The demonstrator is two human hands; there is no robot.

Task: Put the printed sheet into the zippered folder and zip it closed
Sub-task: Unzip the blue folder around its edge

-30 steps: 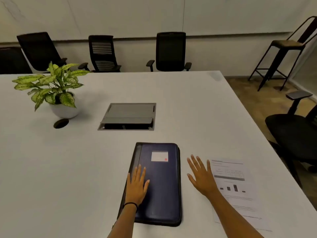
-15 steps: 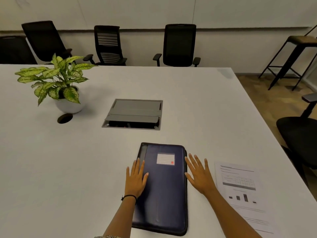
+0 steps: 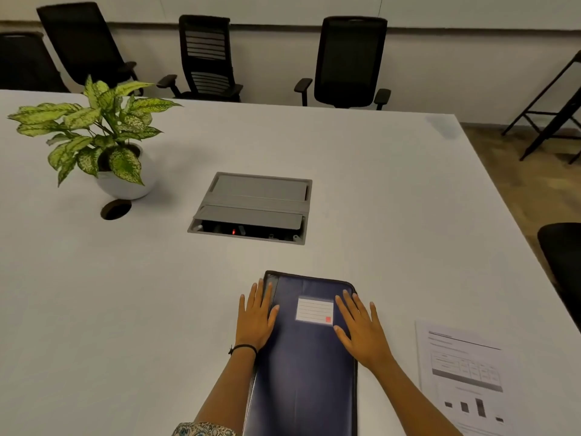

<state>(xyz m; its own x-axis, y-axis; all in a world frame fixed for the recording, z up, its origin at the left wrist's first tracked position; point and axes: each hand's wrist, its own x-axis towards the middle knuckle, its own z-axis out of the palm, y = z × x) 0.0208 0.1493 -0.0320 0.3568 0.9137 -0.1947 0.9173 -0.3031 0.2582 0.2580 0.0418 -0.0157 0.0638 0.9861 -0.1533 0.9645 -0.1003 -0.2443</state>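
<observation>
A dark blue zippered folder (image 3: 305, 372) lies closed on the white table (image 3: 125, 309) right in front of me, a white label with a red mark on its cover. My left hand (image 3: 254, 316) rests flat on the folder's left spine edge, fingers spread. Flat on the folder's right edge, beside the label, lies my right hand (image 3: 361, 332), fingers apart too. The printed sheet (image 3: 465, 376), with a table and a bar chart on it, lies on the table to the right of the folder, untouched.
A grey cable box (image 3: 251, 209) with its lid ajar is set into the table beyond the folder. A potted plant (image 3: 100, 136) stands at the left beside a round grommet hole (image 3: 115, 209). Black office chairs line the far wall; another chair (image 3: 562, 256) sits at the right edge.
My right hand slid left from the table onto the folder's right edge. My left hand shifted toward the spine. The camera view tilted down and moved closer.
</observation>
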